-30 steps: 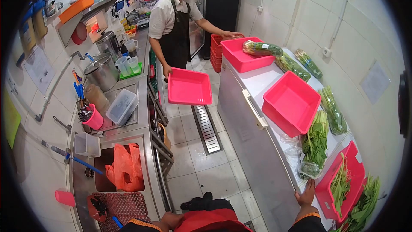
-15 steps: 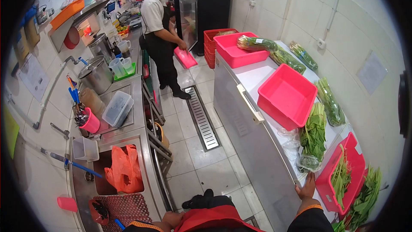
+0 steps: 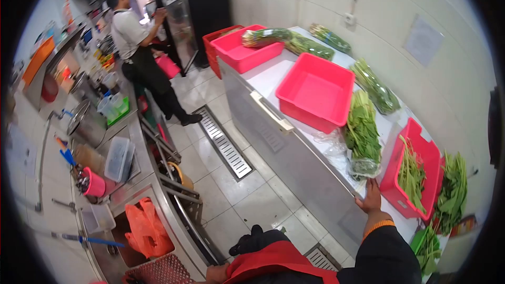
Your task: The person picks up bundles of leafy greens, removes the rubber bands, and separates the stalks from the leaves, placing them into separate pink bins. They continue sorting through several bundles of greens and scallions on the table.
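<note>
My right hand [image 3: 371,199] rests with its fingers stretched out on the near edge of the white chest-freezer top [image 3: 386,121], holding nothing. Just beyond its fingertips lies a bunch of leafy greens [image 3: 363,131], partly in clear plastic. To the hand's right stands a pink tub [image 3: 390,181] with loose green stems [image 3: 412,176] inside. More leafy greens [image 3: 451,192] lie beyond that tub. Only part of my left hand [image 3: 216,273] shows at the bottom, beside my red apron [image 3: 273,265] and close to the sink counter; its fingers are hidden.
Another pink tub [image 3: 315,87] sits mid-freezer, with bagged greens [image 3: 376,87] behind it. A co-worker [image 3: 139,47] stands by the tall fridge [image 3: 181,21], holding a pink container [image 3: 167,66]. On the left, a sink [image 3: 123,231] holds an orange plastic bag [image 3: 147,229]. A drain grate [image 3: 223,142] crosses the floor.
My view has turned to the right, so everything shifts left in it. The co-worker has raised one hand to the fridge door. My right hand stays on the freezer edge.
</note>
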{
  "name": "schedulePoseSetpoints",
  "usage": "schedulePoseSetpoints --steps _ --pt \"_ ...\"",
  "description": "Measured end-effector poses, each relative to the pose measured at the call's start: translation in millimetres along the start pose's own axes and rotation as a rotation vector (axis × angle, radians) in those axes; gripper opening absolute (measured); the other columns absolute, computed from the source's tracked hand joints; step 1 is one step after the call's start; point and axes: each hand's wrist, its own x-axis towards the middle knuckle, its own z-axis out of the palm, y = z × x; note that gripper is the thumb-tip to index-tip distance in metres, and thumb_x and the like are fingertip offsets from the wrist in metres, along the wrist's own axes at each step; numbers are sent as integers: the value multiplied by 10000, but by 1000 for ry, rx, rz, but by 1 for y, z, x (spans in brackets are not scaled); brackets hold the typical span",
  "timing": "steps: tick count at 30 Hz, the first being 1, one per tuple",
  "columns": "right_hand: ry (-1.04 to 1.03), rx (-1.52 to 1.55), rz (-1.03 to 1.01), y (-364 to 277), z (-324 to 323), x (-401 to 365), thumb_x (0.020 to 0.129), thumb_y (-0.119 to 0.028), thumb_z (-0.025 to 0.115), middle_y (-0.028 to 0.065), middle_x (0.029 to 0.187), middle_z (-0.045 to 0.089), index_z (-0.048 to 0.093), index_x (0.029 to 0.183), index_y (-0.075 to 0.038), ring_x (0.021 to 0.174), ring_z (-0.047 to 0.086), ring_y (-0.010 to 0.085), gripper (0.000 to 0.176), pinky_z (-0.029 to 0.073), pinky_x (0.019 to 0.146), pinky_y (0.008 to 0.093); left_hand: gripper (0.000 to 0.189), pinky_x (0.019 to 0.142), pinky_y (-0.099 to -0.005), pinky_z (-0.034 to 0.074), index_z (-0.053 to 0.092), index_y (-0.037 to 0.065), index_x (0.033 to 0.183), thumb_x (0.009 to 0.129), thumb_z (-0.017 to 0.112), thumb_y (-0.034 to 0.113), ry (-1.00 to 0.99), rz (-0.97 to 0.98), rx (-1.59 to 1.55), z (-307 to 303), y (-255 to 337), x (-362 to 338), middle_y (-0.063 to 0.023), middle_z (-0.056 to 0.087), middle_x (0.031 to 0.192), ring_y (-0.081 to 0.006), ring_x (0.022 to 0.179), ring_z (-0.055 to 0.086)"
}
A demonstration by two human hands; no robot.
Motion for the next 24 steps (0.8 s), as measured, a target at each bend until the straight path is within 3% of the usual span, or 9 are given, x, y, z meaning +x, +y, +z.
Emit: schedulePoseSetpoints --steps 14,24 --pt "-63 -71 62 4 -7 -7 680 -433 826 250 1534 338 295 1522 17 1444 322 400 1093 288 1212 457 302 642 -441 495 598 181 1134 935 513 392 74 -17 -35 -53 3 56 -14 713 792 -269 717 700" --pt "-107 -56 84 1 -18 -5 729 -475 781 232 1550 336 327 1506 28 1476 284 363 1031 251 1237 437 309 633 -442 492 599 156 1153 945 509 367 76 -3 -7 -75 5 77 -31 704 799 -275 710 682"
